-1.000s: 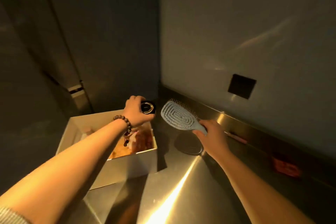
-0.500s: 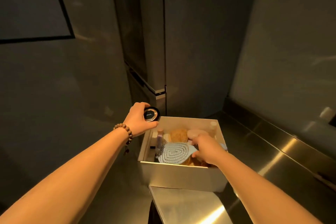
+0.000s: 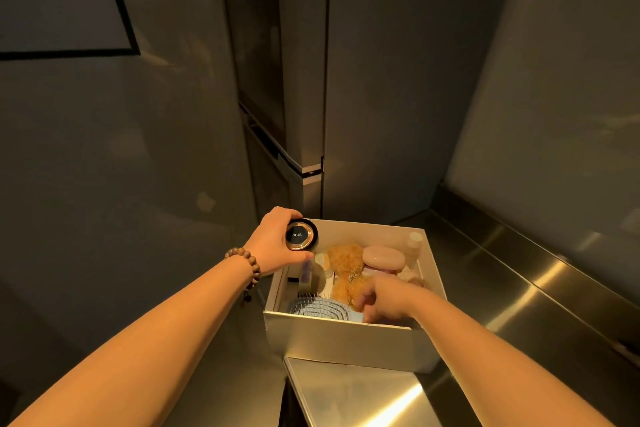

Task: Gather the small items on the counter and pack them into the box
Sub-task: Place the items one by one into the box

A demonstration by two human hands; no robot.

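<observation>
Head view: right hand [image 3: 386,298] inside box [image 3: 346,340].

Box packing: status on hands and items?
Left hand gripping black jar over box corner. Right hand inside box at hairbrush, grip hidden. Nothing blocking.

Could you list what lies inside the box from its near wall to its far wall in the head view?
Blue hairbrush → plush bear → pink oval case → small white bottle.

Dim, warm amber light. Glare streaks the steel bench [image 3: 391,402] near right. Far walls fall dark; edges bend outward.
</observation>
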